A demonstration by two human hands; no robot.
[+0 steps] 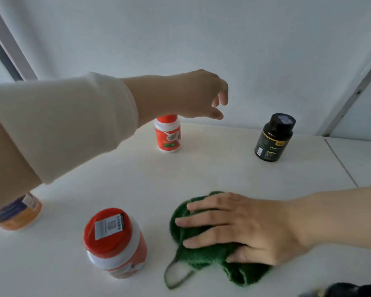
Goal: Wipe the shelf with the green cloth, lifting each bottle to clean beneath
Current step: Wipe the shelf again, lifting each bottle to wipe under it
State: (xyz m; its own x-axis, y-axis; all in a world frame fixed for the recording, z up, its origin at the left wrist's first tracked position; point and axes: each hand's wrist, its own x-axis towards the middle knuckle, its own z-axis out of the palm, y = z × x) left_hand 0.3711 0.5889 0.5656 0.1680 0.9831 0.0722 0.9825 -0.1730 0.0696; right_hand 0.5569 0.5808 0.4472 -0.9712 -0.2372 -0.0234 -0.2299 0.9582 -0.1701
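Ahead of me a plain pale wall (180, 39) fills the far side. At the far left a grey frame (7, 46) with a dark edge slants upward. On the right a metal rail (356, 93) with a small screw runs diagonally. Something dark and blurred (351, 291) sits in the near right corner.

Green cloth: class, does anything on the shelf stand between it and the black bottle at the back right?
Nothing visible does. The green cloth lies under the right hand, and only bare shelf separates it from the black bottle. The left hand hovers farther left, above the small red-capped bottle.
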